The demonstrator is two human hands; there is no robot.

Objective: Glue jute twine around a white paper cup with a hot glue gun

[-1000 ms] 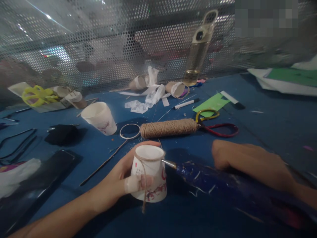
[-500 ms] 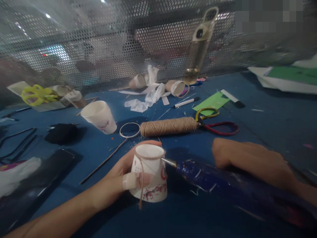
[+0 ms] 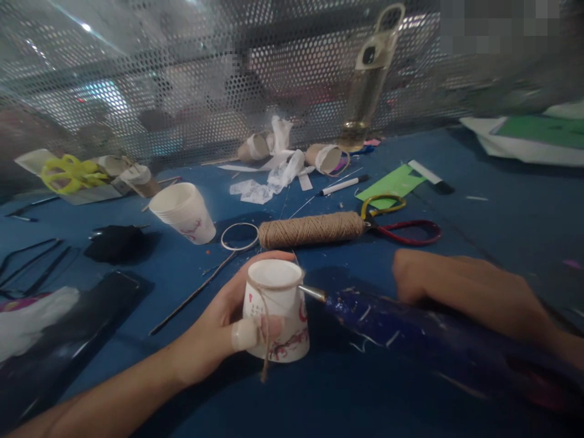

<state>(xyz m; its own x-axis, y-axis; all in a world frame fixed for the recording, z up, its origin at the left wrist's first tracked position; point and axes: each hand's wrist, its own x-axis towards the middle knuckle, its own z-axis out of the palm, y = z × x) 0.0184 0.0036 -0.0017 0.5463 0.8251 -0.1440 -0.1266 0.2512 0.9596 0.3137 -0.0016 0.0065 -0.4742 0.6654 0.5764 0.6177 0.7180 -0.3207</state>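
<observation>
My left hand (image 3: 223,322), with a bandage on the thumb, is closed around a white paper cup (image 3: 285,331) printed with red blossoms. The cup stands bottom up, its narrow end on top. A thin piece of twine (image 3: 264,340) runs around that upper edge, and its loose end hangs down under my thumb. My right hand (image 3: 460,286) is a closed fist on a blue hot glue gun (image 3: 410,337), its grip partly hidden. The metal nozzle meets the cup's upper edge on the right. Fine glue strands cling to the gun.
Behind the cup lie a twine roll (image 3: 310,230), scissors (image 3: 406,231) and a ring (image 3: 239,237). Stacked paper cups (image 3: 182,210) lean at left, near a black pouch (image 3: 116,243). A bottle (image 3: 365,91) stands by the perforated metal screen (image 3: 191,79). Yellow scissors (image 3: 73,175) lie far left.
My left hand has turned the cup slightly and shifted it up a little. The nozzle stays at the upper edge, and the right hand has barely moved.
</observation>
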